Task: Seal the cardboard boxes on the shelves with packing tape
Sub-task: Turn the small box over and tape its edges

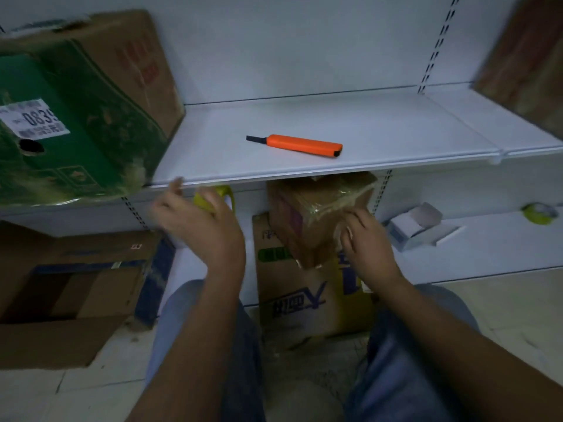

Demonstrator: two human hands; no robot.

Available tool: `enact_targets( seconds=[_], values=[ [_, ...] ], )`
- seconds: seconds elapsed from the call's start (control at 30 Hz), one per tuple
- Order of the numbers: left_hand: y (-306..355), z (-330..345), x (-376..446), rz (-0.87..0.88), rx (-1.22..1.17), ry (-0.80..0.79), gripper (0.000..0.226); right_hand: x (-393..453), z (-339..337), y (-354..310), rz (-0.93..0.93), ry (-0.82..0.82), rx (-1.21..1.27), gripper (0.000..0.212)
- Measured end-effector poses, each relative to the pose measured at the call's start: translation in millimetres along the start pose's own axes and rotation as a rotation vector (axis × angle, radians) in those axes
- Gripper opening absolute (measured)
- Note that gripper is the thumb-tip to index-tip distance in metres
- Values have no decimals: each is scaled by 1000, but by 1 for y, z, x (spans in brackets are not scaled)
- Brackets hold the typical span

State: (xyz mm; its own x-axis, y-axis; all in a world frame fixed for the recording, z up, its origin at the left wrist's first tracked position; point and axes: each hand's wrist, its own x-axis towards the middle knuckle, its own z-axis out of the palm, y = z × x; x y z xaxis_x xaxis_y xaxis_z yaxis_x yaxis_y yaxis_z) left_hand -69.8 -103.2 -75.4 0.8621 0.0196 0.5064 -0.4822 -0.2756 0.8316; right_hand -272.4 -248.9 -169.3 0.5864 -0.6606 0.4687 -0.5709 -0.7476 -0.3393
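two bare hands raised in front of a white metal shelf (304, 175), working a taped box.

the left hand (201, 226) curls around a yellow roll of packing tape (213, 199), blurred, just under the shelf edge. the right hand (364, 239), fingers bent, presses the taped corner of a small brown cardboard box (316, 214) sitting tilted on a larger printed carton (298, 300). an orange utility knife (300, 145) lies on the shelf above.
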Motion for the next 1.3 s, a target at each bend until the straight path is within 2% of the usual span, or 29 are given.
enact_targets(
  seconds=[0.03, 0.07, 0.17, 0.3, 0.4, 0.53, 0.67, 0.73, 0.83, 0.9, 1.0, 1.17, 1.3],
  values=[
    [0, -1, -23, 179, -61, -93, 20, 5, -1, 8, 20, 27, 2, 32],
    [-2, 2, -46, 314, -86, -235, 13, 10, 0, 16, 43, 50, 6, 34],
    [-12, 25, -94, 528, -38, -597, 20, 25, 6, 36, 129, 75, 51, 39],
    [-20, 80, -109, 622, 68, -766, 45, 65, 16, 59, 290, 18, 69, 57],
    [-30, 126, -97, 691, 244, -872, 57, 92, 34, 69, 413, -25, 135, 73],
    [-54, 152, -83, 553, 199, -956, 61, 104, 50, 67, 496, 20, 393, 60],
    [-52, 141, -82, 340, 44, -905, 58, 103, 47, 51, 549, 49, 296, 65],
    [-41, 131, -83, 85, -58, -915, 64, 88, 46, 36, 532, 69, 235, 70],
    [-26, 114, -88, -406, -222, -1039, 80, 62, 43, 18, 561, 4, 271, 98],
    [-25, 104, -94, -549, -293, -1077, 90, 53, 35, 14, 605, -73, 295, 114],
    [-26, 87, -104, -619, -359, -1047, 89, 35, 20, 7, 619, -52, 320, 116],
    [-26, 45, -114, -594, -400, -1083, 69, -11, -4, -11, 558, 169, 297, 88],
    [-38, 13, -113, -511, -452, -1106, 73, -40, -30, -18, 606, 164, 408, 69]
  ],
)
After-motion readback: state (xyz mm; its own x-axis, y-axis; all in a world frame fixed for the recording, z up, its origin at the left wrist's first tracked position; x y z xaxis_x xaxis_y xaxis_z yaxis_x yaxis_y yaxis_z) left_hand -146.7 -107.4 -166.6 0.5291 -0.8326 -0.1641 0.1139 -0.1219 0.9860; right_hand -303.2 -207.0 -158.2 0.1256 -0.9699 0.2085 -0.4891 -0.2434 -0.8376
